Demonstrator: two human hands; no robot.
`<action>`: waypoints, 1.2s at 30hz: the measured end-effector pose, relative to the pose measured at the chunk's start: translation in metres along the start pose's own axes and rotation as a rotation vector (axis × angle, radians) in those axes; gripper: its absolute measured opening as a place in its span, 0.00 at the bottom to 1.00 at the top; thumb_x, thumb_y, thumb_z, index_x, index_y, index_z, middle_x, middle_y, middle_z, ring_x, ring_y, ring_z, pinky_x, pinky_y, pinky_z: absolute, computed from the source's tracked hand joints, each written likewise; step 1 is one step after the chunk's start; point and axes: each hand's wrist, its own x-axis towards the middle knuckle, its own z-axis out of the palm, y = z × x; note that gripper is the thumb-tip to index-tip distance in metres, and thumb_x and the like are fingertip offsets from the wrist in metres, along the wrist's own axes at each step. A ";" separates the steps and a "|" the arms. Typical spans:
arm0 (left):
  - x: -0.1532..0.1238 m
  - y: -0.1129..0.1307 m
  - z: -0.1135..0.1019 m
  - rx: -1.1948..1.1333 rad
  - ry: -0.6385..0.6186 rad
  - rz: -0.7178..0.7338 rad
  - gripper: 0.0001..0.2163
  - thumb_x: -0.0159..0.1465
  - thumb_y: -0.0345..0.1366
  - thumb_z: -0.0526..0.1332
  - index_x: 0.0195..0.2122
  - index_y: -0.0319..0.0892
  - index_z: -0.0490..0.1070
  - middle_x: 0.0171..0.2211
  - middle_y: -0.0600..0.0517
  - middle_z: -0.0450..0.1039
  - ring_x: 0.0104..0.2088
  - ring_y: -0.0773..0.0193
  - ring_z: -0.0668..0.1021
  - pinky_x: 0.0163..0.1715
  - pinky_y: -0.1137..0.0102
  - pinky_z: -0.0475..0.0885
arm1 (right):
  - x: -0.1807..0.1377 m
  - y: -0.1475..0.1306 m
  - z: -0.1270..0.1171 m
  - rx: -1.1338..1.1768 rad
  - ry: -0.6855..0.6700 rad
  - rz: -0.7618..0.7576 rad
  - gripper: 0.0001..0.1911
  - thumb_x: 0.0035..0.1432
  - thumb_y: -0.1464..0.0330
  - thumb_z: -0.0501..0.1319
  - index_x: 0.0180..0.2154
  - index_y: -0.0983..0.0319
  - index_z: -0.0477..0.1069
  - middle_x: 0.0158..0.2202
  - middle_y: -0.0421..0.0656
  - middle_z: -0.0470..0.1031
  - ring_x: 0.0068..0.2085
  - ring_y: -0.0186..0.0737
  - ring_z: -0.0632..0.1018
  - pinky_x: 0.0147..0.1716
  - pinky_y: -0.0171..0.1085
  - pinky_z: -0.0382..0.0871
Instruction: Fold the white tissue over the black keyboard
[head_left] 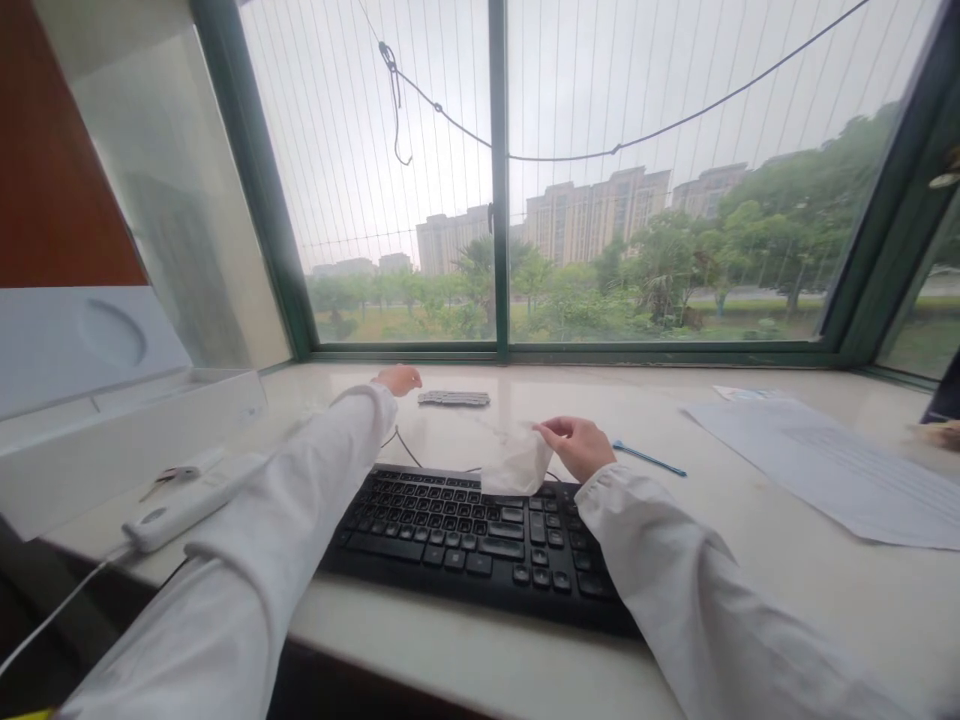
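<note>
My right hand (pixel 576 446) pinches a white tissue (pixel 516 462) that hangs just above the far edge of a black keyboard (pixel 465 532). My left hand (pixel 400 379) is stretched far forward on the pale sill, beside a small flat grey item (pixel 454 399) that lies just to its right; its fingers look curled and I cannot see anything in them. Both arms wear white sleeves. A thin black cable (pixel 405 447) runs from behind the keyboard toward the left hand.
A white open box (pixel 112 430) stands at the left, with a white handheld device (pixel 191 502) and keys (pixel 169 479) before it. A blue pen (pixel 649 459) lies right of my right hand. White paper sheets (pixel 832 460) cover the right side. The window frame (pixel 499 350) bounds the far edge.
</note>
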 end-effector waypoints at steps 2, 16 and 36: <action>0.017 0.007 0.004 -0.007 0.004 0.008 0.14 0.63 0.43 0.57 0.46 0.47 0.77 0.46 0.46 0.77 0.40 0.62 0.76 0.40 0.75 0.68 | -0.002 -0.002 0.000 0.003 0.000 0.012 0.13 0.52 0.55 0.61 0.31 0.55 0.79 0.34 0.41 0.82 0.39 0.43 0.79 0.43 0.39 0.69; 0.071 0.008 0.045 -0.114 0.021 -0.141 0.14 0.57 0.46 0.65 0.43 0.50 0.79 0.45 0.49 0.79 0.44 0.57 0.78 0.40 0.72 0.68 | -0.010 -0.010 0.002 0.035 0.000 0.054 0.11 0.53 0.59 0.62 0.30 0.58 0.79 0.32 0.41 0.81 0.36 0.39 0.78 0.40 0.36 0.67; 0.055 0.007 0.037 -0.298 0.077 -0.108 0.14 0.53 0.49 0.68 0.34 0.45 0.80 0.37 0.49 0.81 0.34 0.62 0.79 0.36 0.75 0.70 | -0.006 -0.004 0.004 0.083 -0.019 0.032 0.13 0.52 0.58 0.62 0.30 0.59 0.79 0.33 0.42 0.82 0.37 0.41 0.78 0.41 0.38 0.68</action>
